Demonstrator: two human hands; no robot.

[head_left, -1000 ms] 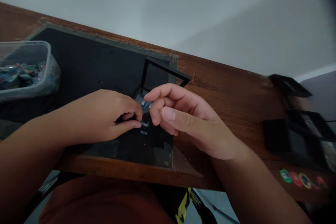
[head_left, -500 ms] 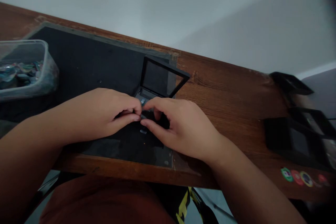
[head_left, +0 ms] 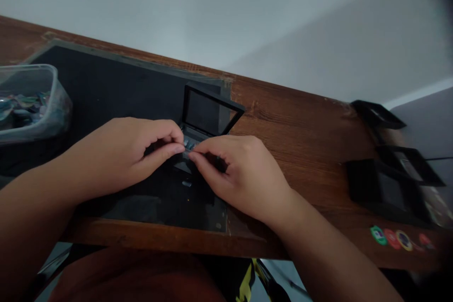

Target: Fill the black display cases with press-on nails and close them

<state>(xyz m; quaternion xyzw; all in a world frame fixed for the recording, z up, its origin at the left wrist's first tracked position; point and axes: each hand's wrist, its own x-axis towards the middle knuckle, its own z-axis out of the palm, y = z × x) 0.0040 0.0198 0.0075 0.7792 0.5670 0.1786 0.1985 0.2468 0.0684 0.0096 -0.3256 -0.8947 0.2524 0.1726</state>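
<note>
A small black box [head_left: 212, 125] stands on the dark mat with its framed, window-like lid tilted up and open. Some small shiny bits [head_left: 188, 144] show inside it between my fingers. Over the box's left side, my left hand [head_left: 141, 146] pinches with thumb and forefinger. Opposite it, my right hand [head_left: 240, 170] also pinches, its fingertips nearly touching the left ones. Whatever sits between the fingertips is too small to make out. One small shiny piece [head_left: 187, 183] lies on the mat just in front of the box.
A clear plastic tub [head_left: 58, 104] of small coloured packets stands at the left on the black mat [head_left: 141, 89]. Several black boxes [head_left: 385, 184] lie at the right of the wooden table [head_left: 293, 127]. Round coloured stickers [head_left: 391, 238] are near its front edge.
The view has shifted slightly, so everything sits a little further left and lower. My fingertips have spread slightly, and more of the shiny bits in the box shows.
</note>
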